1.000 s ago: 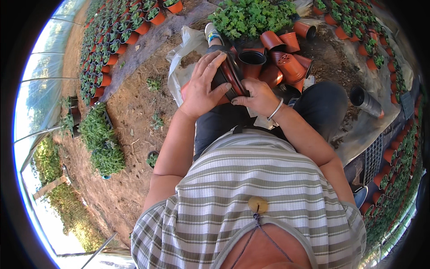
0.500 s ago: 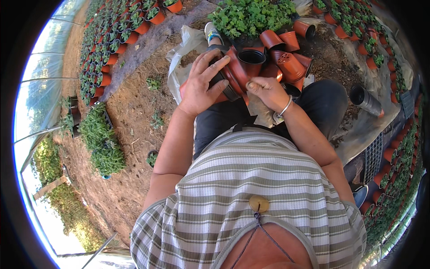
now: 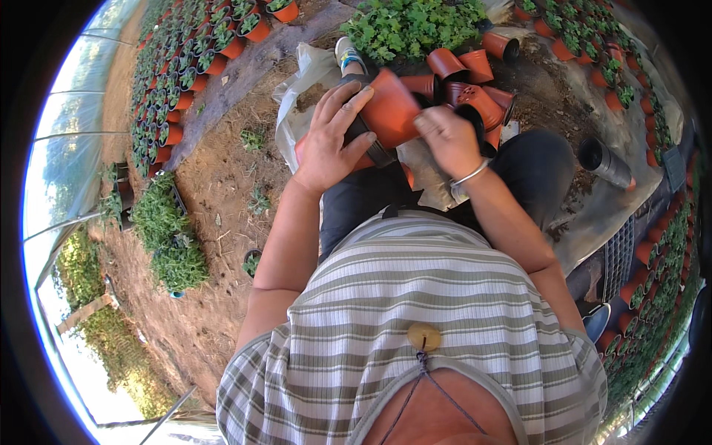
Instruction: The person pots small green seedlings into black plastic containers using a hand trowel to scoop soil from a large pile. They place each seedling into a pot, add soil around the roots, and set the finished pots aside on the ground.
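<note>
So closest to the camera is the striped shirt [image 3: 415, 300] with a round yellowish pendant [image 3: 424, 337] hanging on it, then dark trousers [image 3: 530, 174], knees apart.

Now the good bit: a terracotta-colored plastic flowerpot [image 3: 391, 110] sits right between the two hands, forward and to the right of the left hand [image 3: 332, 142], forward and to the left of the right hand [image 3: 449, 142]. Its long axis looks roughly crosswise with a slant, though I can't tell how deep it sits against the stack of dark-rimmed pots [image 3: 380, 153] under the left palm. Neither hand is clearly nearer; left fingertips overlap its left edge, right fingertips are at its right edge.

Left hand is wrapped over that dark-rimmed stack, fingers a bit spread, thumb out to the side. Right hand, with a bracelet [image 3: 471, 173] on the wrist, is blurry with fingers curled in; honestly can't tell if it's gripping the pot or just brushing it. Hands are apart from each other.

Just past that there's a jumble of loose terracotta-colored pots [image 3: 480, 106], and a whitish plastic sheet [image 3: 293, 93] off left. Nested black pots [image 3: 604, 163] lie on their side over right. Farther out: a bushy leafy clump [image 3: 415, 28], then rows of potted seedlings [image 3: 174, 93].
</note>
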Demonstrator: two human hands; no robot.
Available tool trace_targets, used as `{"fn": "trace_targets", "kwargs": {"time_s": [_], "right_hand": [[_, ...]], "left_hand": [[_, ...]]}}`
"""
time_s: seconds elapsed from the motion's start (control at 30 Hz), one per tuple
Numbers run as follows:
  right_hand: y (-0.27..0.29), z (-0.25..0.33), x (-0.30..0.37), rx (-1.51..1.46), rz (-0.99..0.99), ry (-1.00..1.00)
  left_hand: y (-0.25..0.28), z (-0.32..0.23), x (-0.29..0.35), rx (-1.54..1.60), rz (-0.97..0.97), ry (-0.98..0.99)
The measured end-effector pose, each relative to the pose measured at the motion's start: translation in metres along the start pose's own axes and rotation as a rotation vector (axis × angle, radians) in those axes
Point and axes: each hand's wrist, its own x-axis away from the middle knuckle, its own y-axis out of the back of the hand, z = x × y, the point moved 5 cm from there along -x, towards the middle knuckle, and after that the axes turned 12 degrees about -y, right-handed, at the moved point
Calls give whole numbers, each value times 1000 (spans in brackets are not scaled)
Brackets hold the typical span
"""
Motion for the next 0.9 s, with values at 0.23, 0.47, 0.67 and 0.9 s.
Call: {"fn": "trace_targets", "kwargs": {"time_s": [0.23, 0.47, 0.67, 0.9], "right_hand": [[25, 22, -5, 155, -64, 53], [-60, 1, 15, 49, 593, -136], [-46, -3, 10, 17, 479, -99], [55, 25, -16, 474, -357, 156]], "left_hand": [[8, 12, 4, 151, -36, 52], [9, 3, 4, 98, 11, 101], [7, 1, 9, -3, 16, 50], [12, 2, 10, 2, 56, 57]]}}
